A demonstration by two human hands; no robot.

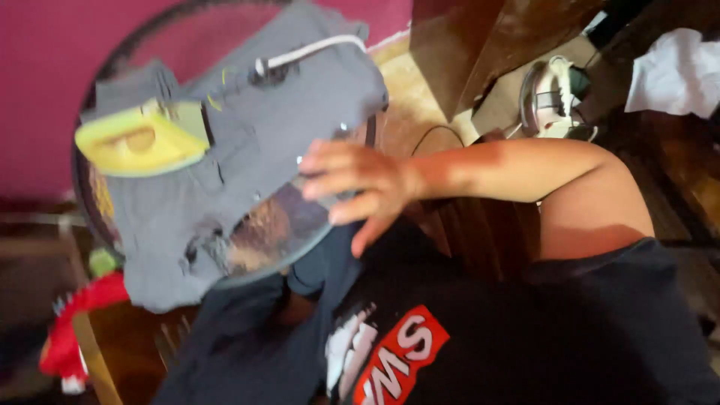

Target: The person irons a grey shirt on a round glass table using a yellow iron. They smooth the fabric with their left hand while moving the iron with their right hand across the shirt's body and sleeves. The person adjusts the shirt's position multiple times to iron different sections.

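My right hand (352,187) reaches out from the right with its fingers spread, and holds nothing. It rests at the edge of a grey cloth (247,150) spread over a round glass table (289,225). A yellow iron (142,139) sits on the far left part of the cloth, and its white cord (311,51) runs across the top. The picture is blurred, so I cannot tell how firmly the fingers press on the cloth. My left hand is out of view. My dark shirt (480,330) with a red and white print fills the bottom.
A magenta wall (45,67) stands behind the table. Dark wooden furniture (487,37) is at the top right, with a white cloth (675,71) and a pale rounded appliance (551,97) nearby. A red object (75,330) lies at the lower left.
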